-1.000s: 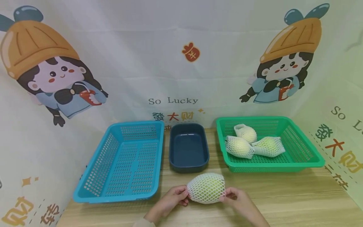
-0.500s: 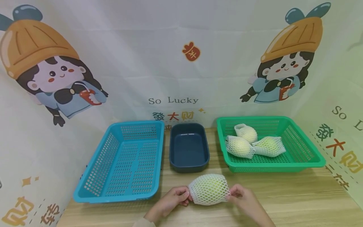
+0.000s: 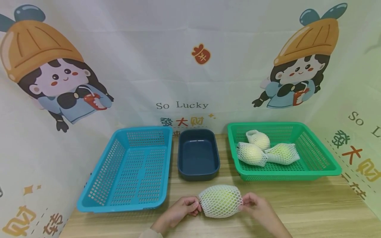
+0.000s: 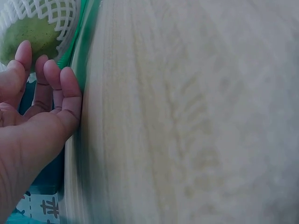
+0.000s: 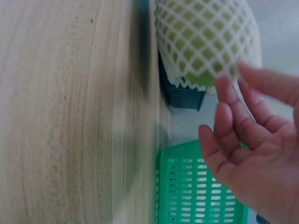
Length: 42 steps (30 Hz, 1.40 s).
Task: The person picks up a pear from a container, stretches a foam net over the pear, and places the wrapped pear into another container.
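Note:
In the head view, a green fruit in a white foam net (image 3: 221, 201) is held between both hands near the front of the table. My left hand (image 3: 183, 209) pinches the left end of the net between thumb and index finger. At the opposite end, my right hand (image 3: 256, 206) pinches the net's edge. Green skin shows through the mesh in the right wrist view, with the foam net (image 5: 205, 37) above the right hand (image 5: 261, 140). The left wrist view has bare green fruit (image 4: 30, 39) showing beyond the left hand's fingers (image 4: 72, 88). The exact kind of fruit is unclear.
A blue basket (image 3: 162, 195) stands at the left, and a dark blue tray (image 3: 198, 177) sits behind the held fruit. The green basket (image 3: 288, 173) at the right contains several net-wrapped fruits (image 3: 252, 154). A printed cloth (image 3: 134, 66) hangs behind the wooden table (image 3: 312, 208).
The net-wrapped fruit has shifted slightly right and toward the front edge. My right hand has moved a little to the right with it; the left hand has barely moved.

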Available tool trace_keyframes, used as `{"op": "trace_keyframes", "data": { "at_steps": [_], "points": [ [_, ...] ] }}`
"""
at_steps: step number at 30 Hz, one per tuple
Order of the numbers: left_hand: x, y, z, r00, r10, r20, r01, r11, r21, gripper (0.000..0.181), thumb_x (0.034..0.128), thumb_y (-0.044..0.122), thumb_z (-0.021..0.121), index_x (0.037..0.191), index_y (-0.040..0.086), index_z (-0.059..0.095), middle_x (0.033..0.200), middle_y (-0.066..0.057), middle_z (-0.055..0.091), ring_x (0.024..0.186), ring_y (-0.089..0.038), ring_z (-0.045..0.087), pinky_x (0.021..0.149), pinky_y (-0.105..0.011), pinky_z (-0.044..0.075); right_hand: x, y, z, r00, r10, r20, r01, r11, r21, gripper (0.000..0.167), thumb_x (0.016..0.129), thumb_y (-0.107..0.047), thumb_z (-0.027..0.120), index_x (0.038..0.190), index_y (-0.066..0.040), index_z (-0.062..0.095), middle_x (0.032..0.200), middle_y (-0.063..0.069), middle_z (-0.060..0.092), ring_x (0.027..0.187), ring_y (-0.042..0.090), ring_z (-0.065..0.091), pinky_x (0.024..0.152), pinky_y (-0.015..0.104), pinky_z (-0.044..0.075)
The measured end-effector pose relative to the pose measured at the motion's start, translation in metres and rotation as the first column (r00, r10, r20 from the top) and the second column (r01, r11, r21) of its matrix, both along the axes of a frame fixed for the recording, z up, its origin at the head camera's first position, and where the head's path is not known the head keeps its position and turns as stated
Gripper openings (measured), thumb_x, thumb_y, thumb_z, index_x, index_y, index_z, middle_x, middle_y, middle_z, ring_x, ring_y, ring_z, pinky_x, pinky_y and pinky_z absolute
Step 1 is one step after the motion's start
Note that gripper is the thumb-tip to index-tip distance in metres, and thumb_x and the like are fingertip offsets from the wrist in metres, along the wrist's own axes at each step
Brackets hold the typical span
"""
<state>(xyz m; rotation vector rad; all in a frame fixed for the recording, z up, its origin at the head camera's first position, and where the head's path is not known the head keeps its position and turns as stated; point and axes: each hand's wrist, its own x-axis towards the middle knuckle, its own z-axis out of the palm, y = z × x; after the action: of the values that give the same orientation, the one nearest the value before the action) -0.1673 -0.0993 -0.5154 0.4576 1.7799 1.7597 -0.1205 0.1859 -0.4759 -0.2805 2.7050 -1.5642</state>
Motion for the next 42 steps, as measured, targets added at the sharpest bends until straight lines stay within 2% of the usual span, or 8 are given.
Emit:
{"op": "trace_keyframes", "data": {
  "at_steps": [7,12,18,23,30,33,38,42],
  "points": [
    [0.002,0.0,0.001,1.0,-0.01,-0.002,0.01,1.0,-0.002,0.038,0.0959,0.014,0.046,0.096,-0.024,0.046,0.086,0.003,0.053,0.082,-0.009,0.049,0.075,-0.02,0.044,-0.001,0.005,-0.003,0.999,0.019,-0.044,-0.026,0.987,-0.16,0.021,0.083,0.008,0.053,0.105,0.006,0.052,0.097,0.013,0.058,0.084,0.005,0.053,0.075,0.02,0.047],
    [0.002,-0.001,0.0,1.0,-0.028,-0.01,0.028,1.0,0.004,0.04,0.095,0.016,0.048,0.096,-0.024,0.045,0.088,0.005,0.054,0.083,-0.009,0.049,0.076,-0.02,0.043,-0.009,0.005,-0.01,0.992,0.032,-0.118,-0.044,0.994,-0.098,0.034,0.08,0.011,0.055,0.114,0.007,0.054,0.1,0.016,0.061,0.085,0.002,0.054,0.074,0.021,0.05],
    [0.001,-0.002,-0.004,0.998,-0.058,-0.034,0.058,0.998,0.003,0.043,0.0934,0.021,0.051,0.095,-0.022,0.047,0.087,0.005,0.054,0.08,-0.006,0.047,0.075,-0.018,0.04,-0.016,0.002,-0.017,0.994,0.097,-0.043,-0.1,0.993,-0.07,0.032,0.09,-0.006,0.055,0.12,0.003,0.056,0.109,0.017,0.064,0.095,-0.002,0.056,0.082,0.022,0.048],
    [0.0,-0.003,-0.007,0.997,-0.072,-0.042,0.072,0.997,0.012,0.044,0.0934,0.022,0.051,0.095,-0.021,0.047,0.086,0.005,0.053,0.078,-0.005,0.046,0.075,-0.018,0.039,-0.017,-0.004,-0.017,0.999,0.03,-0.03,-0.032,0.996,-0.078,0.021,0.09,-0.006,0.055,0.108,0.002,0.063,0.106,0.016,0.067,0.095,-0.001,0.058,0.084,0.021,0.048],
    [0.002,-0.001,-0.007,0.997,-0.063,-0.049,0.064,0.997,0.033,0.032,0.0929,0.024,0.052,0.088,-0.007,0.057,0.086,0.002,0.061,0.085,-0.007,0.054,0.079,-0.021,0.043,-0.017,-0.016,-0.018,0.983,-0.174,0.055,0.177,0.982,-0.063,0.017,0.085,0.005,0.055,0.1,0.002,0.064,0.1,0.012,0.068,0.094,0.016,0.063,0.086,0.026,0.049],
    [0.003,-0.001,-0.007,0.998,-0.053,-0.04,0.054,0.998,0.032,0.031,0.093,0.025,0.052,0.088,-0.005,0.059,0.087,-0.001,0.061,0.087,-0.009,0.054,0.081,-0.023,0.043,-0.016,-0.017,-0.017,0.976,-0.204,0.078,0.208,0.977,-0.049,0.017,0.086,0.004,0.054,0.101,0.002,0.063,0.101,0.013,0.068,0.095,0.022,0.063,0.086,0.029,0.049],
    [0.005,-0.001,-0.006,0.998,-0.038,-0.04,0.039,0.999,0.02,0.042,0.0945,0.022,0.049,0.097,-0.02,0.052,0.088,0.003,0.06,0.088,-0.01,0.054,0.082,-0.024,0.042,-0.013,-0.016,-0.013,0.97,-0.227,0.09,0.23,0.973,-0.03,0.016,0.088,0.001,0.055,0.101,0.002,0.063,0.098,0.013,0.068,0.092,0.022,0.064,0.082,0.026,0.049],
    [0.005,-0.001,-0.005,0.999,-0.025,-0.032,0.026,1.0,0.013,0.041,0.0952,0.019,0.048,0.1,-0.021,0.051,0.089,0.003,0.061,0.089,-0.011,0.055,0.083,-0.024,0.042,-0.012,-0.012,-0.01,0.976,-0.194,0.095,0.196,0.981,-0.013,0.014,0.087,-0.001,0.057,0.099,0.0,0.064,0.097,0.01,0.069,0.092,0.02,0.064,0.082,0.025,0.049]
  ]
}}
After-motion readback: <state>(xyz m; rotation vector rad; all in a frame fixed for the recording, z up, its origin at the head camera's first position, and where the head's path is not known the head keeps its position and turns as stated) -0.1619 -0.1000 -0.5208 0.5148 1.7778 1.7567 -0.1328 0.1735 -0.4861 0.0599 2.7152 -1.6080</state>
